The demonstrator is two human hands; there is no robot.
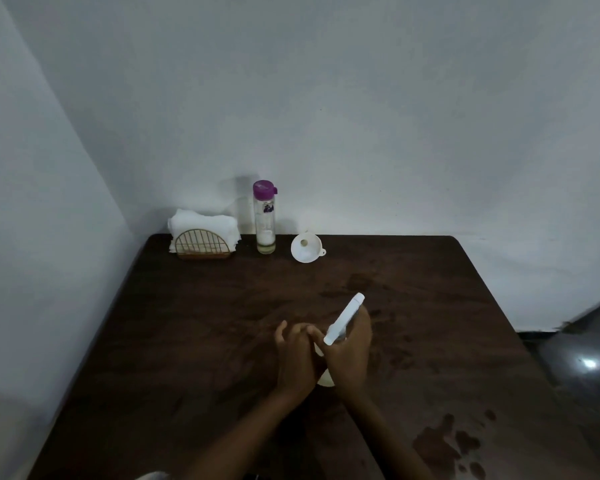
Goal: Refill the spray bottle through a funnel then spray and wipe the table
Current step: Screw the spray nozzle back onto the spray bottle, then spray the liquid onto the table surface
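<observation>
My right hand [350, 351] is shut on a slim white spray bottle [344, 319], which tilts up and to the right above the middle of the dark table [187, 323]. My left hand [295, 358] is pressed against the right one, its fingers loosely apart and its fingertips by the bottle's lower end. Something small and white [326, 380] shows beneath both hands; I cannot tell what it is or which hand has it. A white funnel [305, 249] lies on its side at the back. Beside it stands a clear water bottle with a purple cap [265, 220], nearly empty.
White napkins in a gold wire holder [203, 239] stand at the back left corner. Walls close off the left and back sides. Wet patches [444, 441] darken the table's front right. Dark floor [586, 362] lies beyond the right edge.
</observation>
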